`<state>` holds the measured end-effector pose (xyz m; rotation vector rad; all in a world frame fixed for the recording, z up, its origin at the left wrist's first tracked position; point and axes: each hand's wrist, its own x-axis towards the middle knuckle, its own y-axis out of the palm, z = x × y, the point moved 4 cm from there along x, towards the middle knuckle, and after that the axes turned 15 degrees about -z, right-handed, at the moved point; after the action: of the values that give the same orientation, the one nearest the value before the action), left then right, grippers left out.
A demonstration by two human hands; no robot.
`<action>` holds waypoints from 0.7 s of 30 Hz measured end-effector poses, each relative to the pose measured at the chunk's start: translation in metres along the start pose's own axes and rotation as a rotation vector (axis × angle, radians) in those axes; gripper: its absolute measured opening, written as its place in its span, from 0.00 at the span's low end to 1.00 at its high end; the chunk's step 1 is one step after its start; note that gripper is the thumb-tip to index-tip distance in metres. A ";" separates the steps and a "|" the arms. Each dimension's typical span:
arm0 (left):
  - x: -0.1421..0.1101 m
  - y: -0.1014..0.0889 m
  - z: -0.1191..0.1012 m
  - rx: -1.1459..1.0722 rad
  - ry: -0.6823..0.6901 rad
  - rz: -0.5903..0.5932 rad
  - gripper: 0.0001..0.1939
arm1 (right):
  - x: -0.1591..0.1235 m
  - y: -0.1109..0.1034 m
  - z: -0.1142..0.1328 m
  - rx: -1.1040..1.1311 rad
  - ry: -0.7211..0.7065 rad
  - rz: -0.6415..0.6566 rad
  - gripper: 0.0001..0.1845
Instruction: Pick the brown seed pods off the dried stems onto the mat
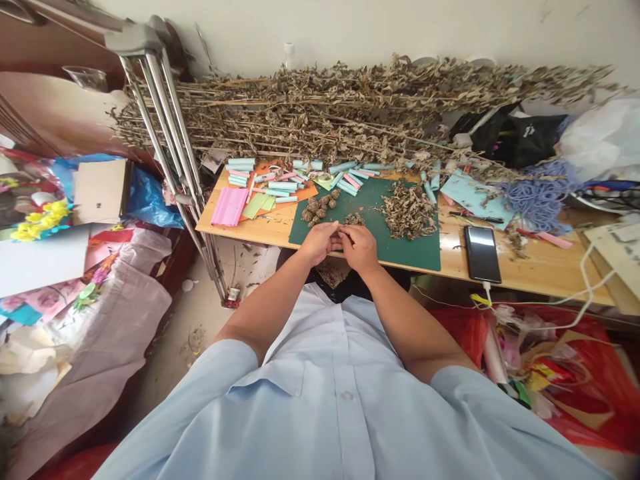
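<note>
Closest of all, a pale blue short-sleeved button shirt (340, 413) across the bottom of the view; two bare forearms angling inward from its sleeves, bringing both hands together at the edge of a wooden surface (530, 267); left hand (316, 243) and right hand (359, 248) curled and almost touching, fingertips (332, 231) pressed together, pinching a tiny dark crumb of dried leaf (340, 230), too small to make out clearly; a green cutting mat (410, 250) just past the hands, apparently placed to gather loose plant matter; on the mat, a small leaf pile (354, 219) just beyond the fingers, a cluster of small brown balls (317, 208), and a larger heap of dried leaves (407, 212), all within easy reach; farther back, orange paper (300, 191), pale blue paper tubes (240, 163), and folded pink paper (229, 207); to the right, a black smartphone (483, 253) on a white cable (583, 287), set clear of the mat; along the wall, long dried leafy stalks (350, 107), propped near aluminium crutches (160, 120); to the left, a bed with a pale cover (100, 320).
</note>
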<state>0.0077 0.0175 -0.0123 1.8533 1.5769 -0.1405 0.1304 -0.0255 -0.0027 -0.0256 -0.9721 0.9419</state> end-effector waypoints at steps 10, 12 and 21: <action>-0.003 0.001 -0.005 -0.020 0.002 -0.004 0.15 | -0.002 0.000 0.000 0.025 -0.047 0.014 0.12; -0.004 0.002 -0.005 0.002 0.010 0.005 0.16 | -0.003 0.000 -0.002 0.019 -0.050 -0.005 0.11; -0.006 -0.001 -0.005 -0.018 -0.030 0.140 0.15 | -0.002 -0.002 -0.005 0.017 0.041 -0.027 0.08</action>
<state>0.0038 0.0153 -0.0065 1.9315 1.4179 -0.0897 0.1347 -0.0257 -0.0060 -0.0175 -0.9243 0.9214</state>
